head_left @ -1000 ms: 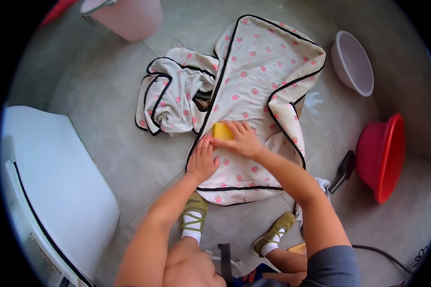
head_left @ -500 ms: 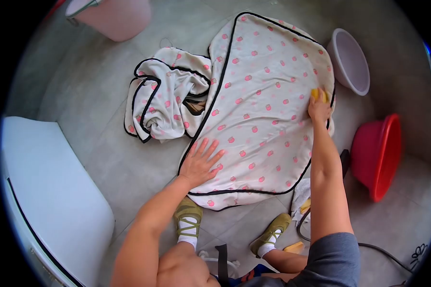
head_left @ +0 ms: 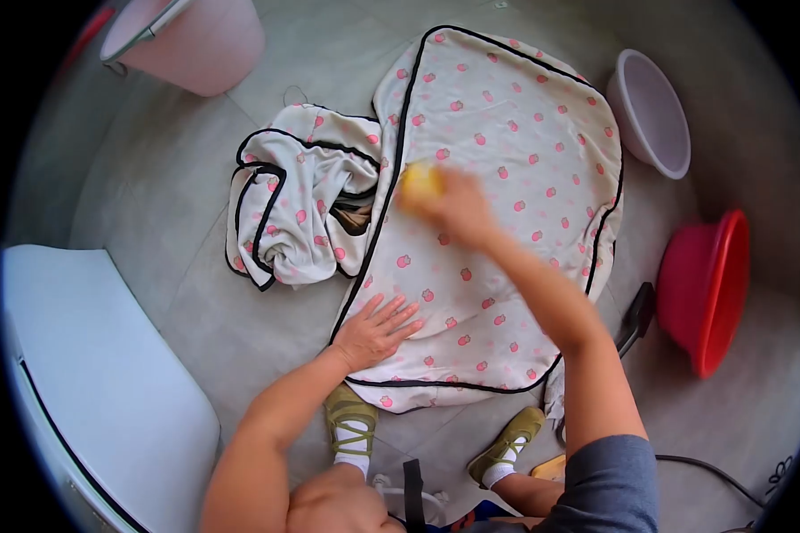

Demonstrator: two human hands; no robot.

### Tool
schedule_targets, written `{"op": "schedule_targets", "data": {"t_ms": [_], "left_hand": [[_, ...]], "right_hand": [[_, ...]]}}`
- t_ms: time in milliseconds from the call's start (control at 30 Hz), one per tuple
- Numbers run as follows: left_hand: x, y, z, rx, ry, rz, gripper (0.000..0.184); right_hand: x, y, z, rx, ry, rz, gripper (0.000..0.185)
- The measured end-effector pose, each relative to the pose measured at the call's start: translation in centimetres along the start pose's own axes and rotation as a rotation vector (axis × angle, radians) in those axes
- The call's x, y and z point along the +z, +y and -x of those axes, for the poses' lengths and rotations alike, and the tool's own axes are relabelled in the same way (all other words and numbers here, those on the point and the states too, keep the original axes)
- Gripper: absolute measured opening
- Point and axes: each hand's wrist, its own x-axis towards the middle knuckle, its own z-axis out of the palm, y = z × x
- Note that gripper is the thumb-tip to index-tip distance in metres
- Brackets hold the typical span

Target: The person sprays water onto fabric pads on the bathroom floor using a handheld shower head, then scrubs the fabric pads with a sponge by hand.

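Observation:
A white fabric cover [head_left: 507, 231] with a pink fruit print and black piping lies spread over the floor. My left hand [head_left: 375, 334] rests flat on its near left corner, fingers spread. Over the left part of the same cover, my right hand [head_left: 460, 210] grips a yellow sponge [head_left: 420, 185], blurred by motion. The sponge is close to the black piping; its underside is hidden. Left of the flat part, a bunched section of matching fabric [head_left: 307, 200] lies in folds, with a dark opening between them.
At the right stand a red basin [head_left: 720, 293] and a pale lilac basin [head_left: 653, 115], both tilted. A pink bucket [head_left: 196, 44] is at the upper left, a white appliance or cabinet [head_left: 107, 355] at the lower left. A dark cable [head_left: 711, 471] crosses the floor.
My right hand has swept the yellow sponge left across the cover, from its right edge to near the left piping. My left hand stays flat on the near left corner.

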Motion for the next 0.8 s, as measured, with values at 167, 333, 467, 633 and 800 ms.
{"op": "schedule_targets", "data": {"t_ms": [167,333,467,633,800], "left_hand": [[-0.3,-0.5,-0.4,0.018,0.018,-0.01,0.073],[-1.2,-0.4,-0.7,-0.004,-0.024,0.035,0.068],[-0.3,-0.4,-0.4,0.006,0.006,0.046,0.07],[-0.3,-0.4,-0.3,-0.014,-0.022,0.04,0.067],[-0.2,-0.2,-0.4,-0.009,0.008,-0.019,0.071]], "right_hand": [[-0.7,13.1,-5.9,0.626,0.29,0.367,0.04],[1.1,2.9,-3.0,0.422,0.087,0.206,0.045],[1.0,-5.6,3.5,0.129,0.027,-0.013,0.05],[0.4,3.5,-0.7,-0.064,0.0,0.118,0.05],[-2.0,17.8,-8.3,0.862,0.254,0.334,0.041]]}}
